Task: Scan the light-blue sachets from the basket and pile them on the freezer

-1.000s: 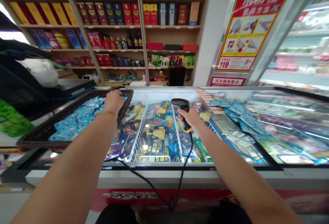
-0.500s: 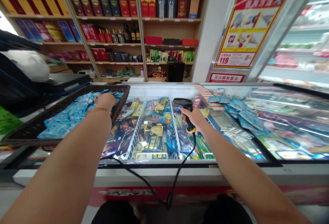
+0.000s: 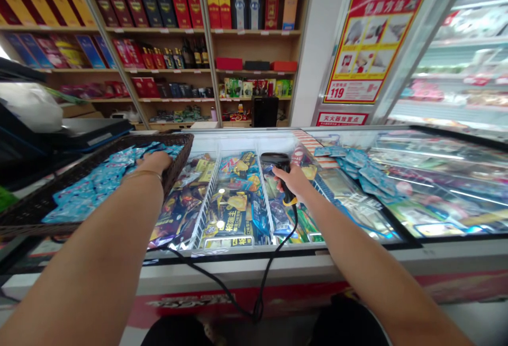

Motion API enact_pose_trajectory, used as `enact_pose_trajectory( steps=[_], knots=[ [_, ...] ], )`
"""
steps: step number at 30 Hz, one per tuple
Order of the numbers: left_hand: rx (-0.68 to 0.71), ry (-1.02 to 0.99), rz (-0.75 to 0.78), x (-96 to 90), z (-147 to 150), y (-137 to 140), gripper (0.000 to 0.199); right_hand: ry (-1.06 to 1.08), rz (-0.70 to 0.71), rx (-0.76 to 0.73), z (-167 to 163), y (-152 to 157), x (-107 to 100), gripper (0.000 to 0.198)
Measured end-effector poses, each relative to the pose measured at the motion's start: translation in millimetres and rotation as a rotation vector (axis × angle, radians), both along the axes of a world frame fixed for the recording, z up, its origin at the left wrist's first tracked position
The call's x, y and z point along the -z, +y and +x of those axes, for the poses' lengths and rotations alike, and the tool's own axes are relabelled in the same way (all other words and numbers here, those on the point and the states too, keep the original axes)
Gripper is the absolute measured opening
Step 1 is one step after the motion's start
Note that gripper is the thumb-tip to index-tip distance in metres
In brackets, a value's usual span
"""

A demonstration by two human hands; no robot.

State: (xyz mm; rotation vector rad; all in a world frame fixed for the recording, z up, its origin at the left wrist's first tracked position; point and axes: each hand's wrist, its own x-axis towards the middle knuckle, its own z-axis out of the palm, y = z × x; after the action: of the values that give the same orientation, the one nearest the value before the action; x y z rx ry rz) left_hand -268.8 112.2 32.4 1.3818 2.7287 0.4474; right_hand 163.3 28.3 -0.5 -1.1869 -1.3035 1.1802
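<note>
My right hand [image 3: 294, 181] is closed around the handle of a black barcode scanner [image 3: 277, 160] with a yellow-trimmed base, held above the freezer's glass top. A black cord hangs from it. Reaching into a dark woven basket [image 3: 180, 169] on the left, my left hand [image 3: 154, 162] rests down among light blue packets [image 3: 89, 187]. Its fingers are mostly hidden, so whether a packet is gripped does not show. More blue packets [image 3: 363, 169] lie in an overlapping row on the glass to the right of the scanner.
Under the glass, the chest freezer [image 3: 234, 253] holds bagged frozen goods between white wire dividers [image 3: 206, 198]. The scanner's cord [image 3: 222, 282] loops down the front. A dark device with a platform [image 3: 91, 131] stands behind the basket. Shelves of boxes [image 3: 154, 10] line the back wall.
The whole view has shifted slightly, so things appear a little further left. My left hand stays among the packets in the basket, and my right hand still holds the scanner.
</note>
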Motion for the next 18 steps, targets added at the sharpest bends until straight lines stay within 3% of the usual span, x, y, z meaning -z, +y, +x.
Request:
enact_pose_trajectory(
  steps=[2, 7, 13, 18],
  knots=[
    [-0.052, -0.020, -0.026, 3.7, -4, 0, 0.062, -0.016, 0.012, -0.010, 0, 1, 2, 0.017],
    [0.021, 0.005, 0.029, 8.1, -6, -2, 0.052, 0.008, -0.003, -0.004, 1, 4, 5, 0.019],
    [0.069, 0.161, 0.036, -3.7, 7, -5, 0.032, -0.007, -0.003, -0.001, -1, -1, 1, 0.020],
    [0.101, 0.165, 0.181, -13.3, 21, -18, 0.028, -0.030, -0.011, 0.008, -4, -5, -3, 0.015]
  ],
)
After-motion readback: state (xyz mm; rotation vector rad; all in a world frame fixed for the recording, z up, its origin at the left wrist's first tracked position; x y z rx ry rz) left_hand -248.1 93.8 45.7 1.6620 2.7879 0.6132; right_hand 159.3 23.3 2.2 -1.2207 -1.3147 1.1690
